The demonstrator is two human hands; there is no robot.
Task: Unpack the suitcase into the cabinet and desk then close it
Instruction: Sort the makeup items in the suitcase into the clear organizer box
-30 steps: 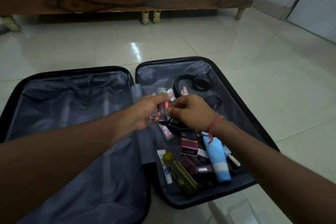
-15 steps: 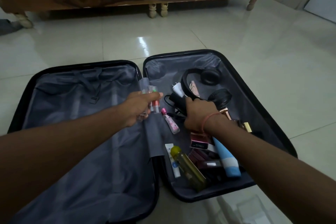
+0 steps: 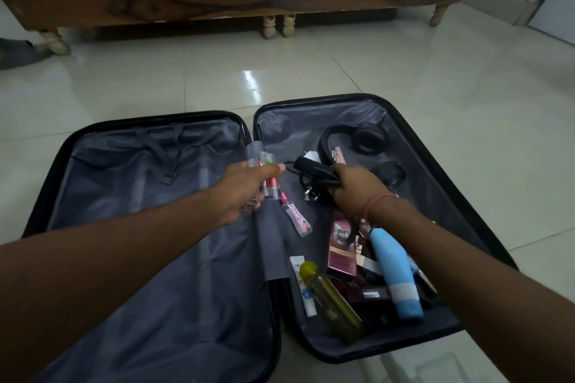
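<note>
A black suitcase [image 3: 441,146] lies open flat on the floor, its left half holding only grey lining. My left hand [image 3: 239,193] is closed around several small clear tubes [image 3: 269,177] with red and green contents, above the hinge. My right hand [image 3: 357,188] grips a black charger with its coiled cable [image 3: 311,171], lifted a little over the right half. Black headphones [image 3: 361,137] lie beyond it. Nearer me lie a small pink-capped bottle [image 3: 297,219], a pink box [image 3: 342,246], a blue tube [image 3: 395,274], a yellow bottle [image 3: 333,295] and a white tube [image 3: 303,283].
A wooden cabinet on short turned legs [image 3: 270,26] stands across the far side of the glossy tiled floor [image 3: 451,87]. A grey cloth [image 3: 15,53] lies at the far left. A clear plastic piece [image 3: 413,370] sits on the floor by the suitcase's near edge.
My right hand left the tubes, reached into the right half and closed on the black charger and cable, raising them. My left hand kept the tubes and shifted slightly left.
</note>
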